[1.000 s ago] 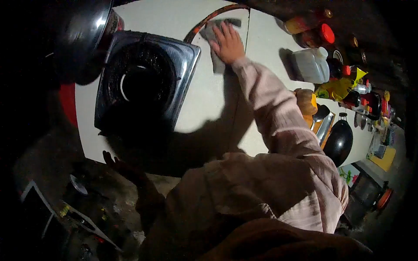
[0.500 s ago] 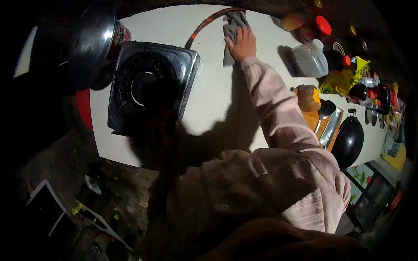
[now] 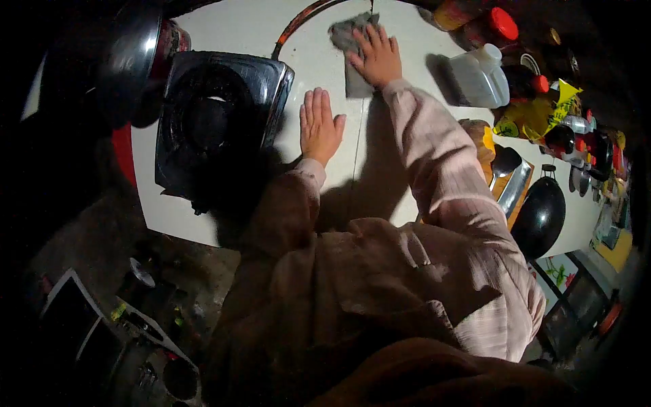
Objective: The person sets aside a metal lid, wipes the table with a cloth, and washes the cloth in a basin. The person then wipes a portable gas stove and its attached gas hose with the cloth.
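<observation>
My right hand lies with spread fingers against the near right side of a crumpled grey cloth at the far side of the white tabletop. My left hand is stretched out palm down over the table, its fingers straight and nothing in it. It is just right of a black-and-silver gas stove, apart from it. Behind the stove a reddish-brown hose curves toward the cloth.
Right of my right arm stand a white plastic jug, a red-lidded jar and a cut squash. Nearer lie a ladle, a cleaver on a wooden board and a black wok. A metal pot is behind the stove's left.
My left hand has come into view over the table beside the stove. My right hand is still at the cloth, whose bunched part now spreads further left. The view has shifted slightly.
</observation>
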A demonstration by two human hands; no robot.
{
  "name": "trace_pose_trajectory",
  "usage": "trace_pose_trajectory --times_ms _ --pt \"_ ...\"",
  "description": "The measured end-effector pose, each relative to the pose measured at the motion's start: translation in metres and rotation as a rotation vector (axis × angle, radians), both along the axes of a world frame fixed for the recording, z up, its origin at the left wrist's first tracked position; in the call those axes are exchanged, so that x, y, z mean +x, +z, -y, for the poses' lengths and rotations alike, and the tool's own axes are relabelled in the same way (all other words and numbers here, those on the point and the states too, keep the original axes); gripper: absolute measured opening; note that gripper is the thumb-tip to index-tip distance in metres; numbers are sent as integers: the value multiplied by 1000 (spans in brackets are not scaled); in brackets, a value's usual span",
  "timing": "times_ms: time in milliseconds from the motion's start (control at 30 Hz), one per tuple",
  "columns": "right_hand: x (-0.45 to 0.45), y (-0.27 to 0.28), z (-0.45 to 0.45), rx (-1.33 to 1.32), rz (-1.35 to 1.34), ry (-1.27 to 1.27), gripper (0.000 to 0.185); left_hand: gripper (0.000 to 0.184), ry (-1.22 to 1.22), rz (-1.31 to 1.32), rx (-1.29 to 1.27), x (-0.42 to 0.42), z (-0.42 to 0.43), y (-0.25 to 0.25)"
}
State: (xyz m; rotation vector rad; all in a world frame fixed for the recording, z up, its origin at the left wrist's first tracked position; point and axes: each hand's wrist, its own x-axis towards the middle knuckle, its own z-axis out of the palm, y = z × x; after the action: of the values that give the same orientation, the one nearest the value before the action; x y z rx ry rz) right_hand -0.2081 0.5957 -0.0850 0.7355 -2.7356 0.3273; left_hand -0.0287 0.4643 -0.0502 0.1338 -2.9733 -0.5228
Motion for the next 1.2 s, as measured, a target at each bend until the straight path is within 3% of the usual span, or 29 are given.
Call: trace_pose_trajectory --times_ms 67,100,133,200,367,467,667,833,933,1067,1133,1200 --pt "-37 -16 19 -19 -112 -92 54 68 -16 -1 49 0 0 1" --pt "-32 23 33 -180 -41 -68 48 67 -18 -42 69 0 1 0" --pt "-31 10 41 -185 -32 -67 48 67 -16 -34 64 -1 1 -1" --pt "-31 -15 52 21 -26 -93 52 68 1 -61 101 -2 1 -1" --pt "88 21 18 24 222 242 54 70 11 -45 193 -2 1 3" --pt "91 18 10 12 171 271 52 70 12 -48 224 0 4 2" --pt "-6 -5 65 32 -27 -87 48 75 17 -70 175 2 8 2" --pt "78 11 46 70 126 108 47 71 29 -70 255 1 10 2" --pt "71 14 46 24 141 152 45 70 15 -116 257 2 12 5" --pt "23 5 62 -58 -29 7 39 69 44 -91 255 2 11 5" --pt "38 7 51 -341 123 147 32 70 40 -97 273 1 12 4" --pt "53 25 31 -366 199 190 30 71 54 -133 268 2 10 0"
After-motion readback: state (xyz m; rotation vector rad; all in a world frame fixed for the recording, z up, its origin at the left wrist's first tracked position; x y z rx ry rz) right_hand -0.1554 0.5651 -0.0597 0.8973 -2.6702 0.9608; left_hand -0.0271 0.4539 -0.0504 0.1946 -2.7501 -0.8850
